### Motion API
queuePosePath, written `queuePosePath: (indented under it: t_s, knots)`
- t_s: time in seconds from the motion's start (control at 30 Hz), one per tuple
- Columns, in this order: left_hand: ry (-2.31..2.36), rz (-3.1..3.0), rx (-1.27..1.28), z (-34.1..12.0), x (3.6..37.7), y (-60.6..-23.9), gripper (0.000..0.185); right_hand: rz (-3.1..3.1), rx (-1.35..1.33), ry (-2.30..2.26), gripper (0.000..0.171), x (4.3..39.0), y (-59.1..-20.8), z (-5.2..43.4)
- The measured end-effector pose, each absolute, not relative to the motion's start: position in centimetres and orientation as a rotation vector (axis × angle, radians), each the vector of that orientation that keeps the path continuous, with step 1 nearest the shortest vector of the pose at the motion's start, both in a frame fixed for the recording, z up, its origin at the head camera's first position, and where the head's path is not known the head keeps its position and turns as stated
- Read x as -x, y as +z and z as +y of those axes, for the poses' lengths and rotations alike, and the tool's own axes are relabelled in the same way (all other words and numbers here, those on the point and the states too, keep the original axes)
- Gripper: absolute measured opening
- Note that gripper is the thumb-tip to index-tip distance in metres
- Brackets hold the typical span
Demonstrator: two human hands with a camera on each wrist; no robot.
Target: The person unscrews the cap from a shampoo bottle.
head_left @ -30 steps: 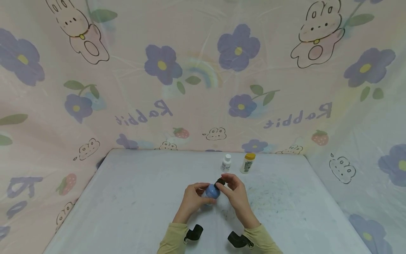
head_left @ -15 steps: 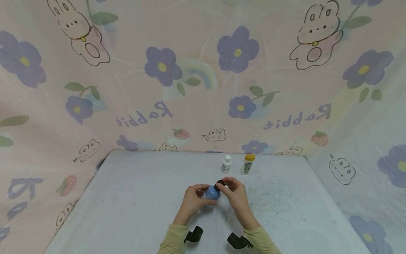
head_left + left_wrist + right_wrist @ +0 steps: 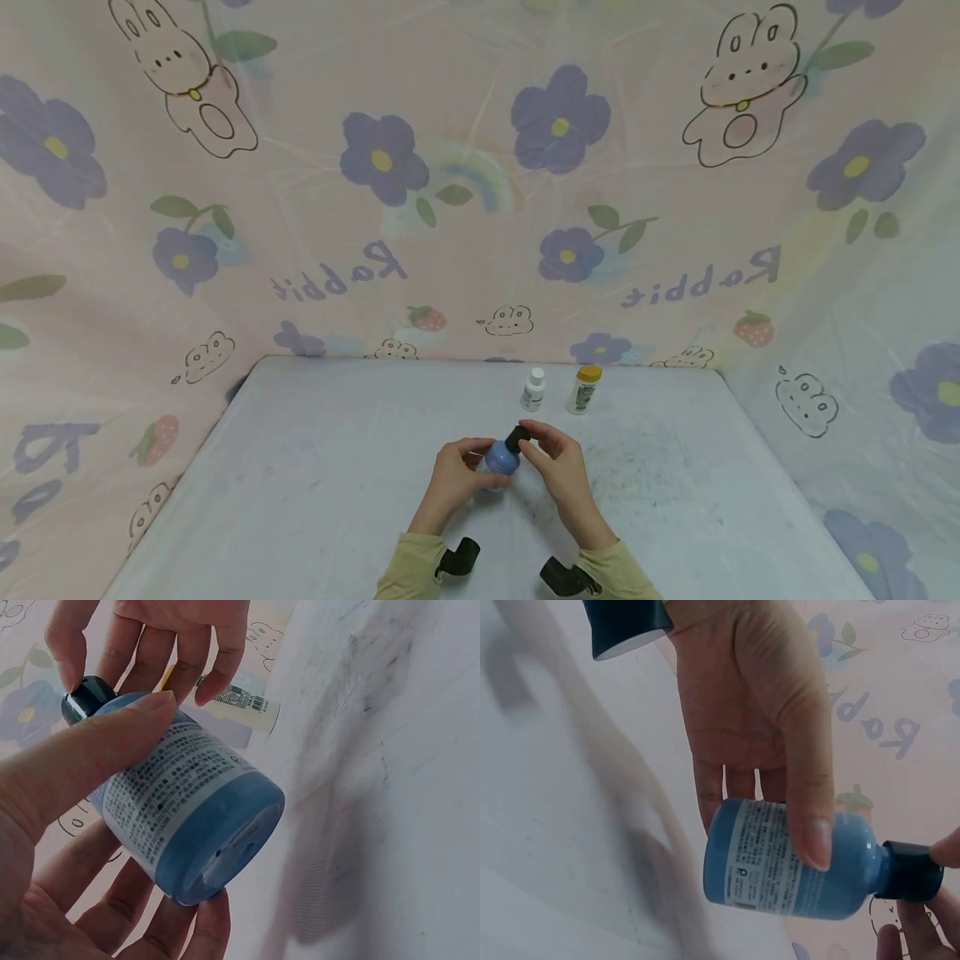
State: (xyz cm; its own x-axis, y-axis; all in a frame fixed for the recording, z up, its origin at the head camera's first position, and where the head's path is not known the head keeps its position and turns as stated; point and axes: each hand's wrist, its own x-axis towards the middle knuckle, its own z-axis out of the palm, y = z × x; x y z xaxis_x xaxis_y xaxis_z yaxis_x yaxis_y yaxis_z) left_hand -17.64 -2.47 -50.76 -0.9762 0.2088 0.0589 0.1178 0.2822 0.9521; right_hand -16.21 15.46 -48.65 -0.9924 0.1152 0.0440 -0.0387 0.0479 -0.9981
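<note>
A blue bottle [image 3: 501, 458] with a printed label and a black cap [image 3: 517, 439] is held tilted above the table. My left hand [image 3: 454, 477] grips its body; in the left wrist view the thumb lies across the label side and fingers support it from below. With thumb and fingertips, my right hand [image 3: 558, 471] pinches the black cap. In the right wrist view the cap [image 3: 911, 871] sits at the bottle's neck, and blue neck shows beside it. Whether the cap is loose I cannot tell.
Behind the hands stand a small white bottle [image 3: 533, 390] and a white bottle with a yellow lid [image 3: 584, 390], both upright on the white table [image 3: 322, 467]. A patterned curtain [image 3: 465, 242] encloses the back and sides. Black camera mounts [image 3: 459, 557] sit at the wrists.
My right fingers have shifted slightly on the cap, and more of the cap's side shows now. The left hand keeps its grip on the blue bottle. The head view has tilted a little.
</note>
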Motion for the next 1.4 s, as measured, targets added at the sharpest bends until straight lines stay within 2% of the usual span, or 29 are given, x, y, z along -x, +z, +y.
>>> queuePosePath:
  t_s: [0.37, 0.87, 1.07, 1.4]
  knots:
    - [1.838, 2.423, -0.300, -2.5, 17.6, -50.7, 0.055, -2.164, 0.016, 2.082, 0.037, 16.1, -48.7, 15.4]
    - [1.852, 2.401, -0.306, -2.2, 17.5, -50.6, 0.055, -2.179, 0.207, 2.008, 0.036, 16.5, -48.1, 14.6]
    - [1.835, 2.411, -0.313, -2.3, 17.6, -50.7, 0.053, -2.190, 0.181, 1.990, 0.031, 16.5, -48.4, 14.5]
    - [1.821, 2.424, -0.321, -2.6, 17.7, -50.7, 0.055, -2.211, 0.067, 2.032, 0.034, 16.6, -48.7, 14.8]
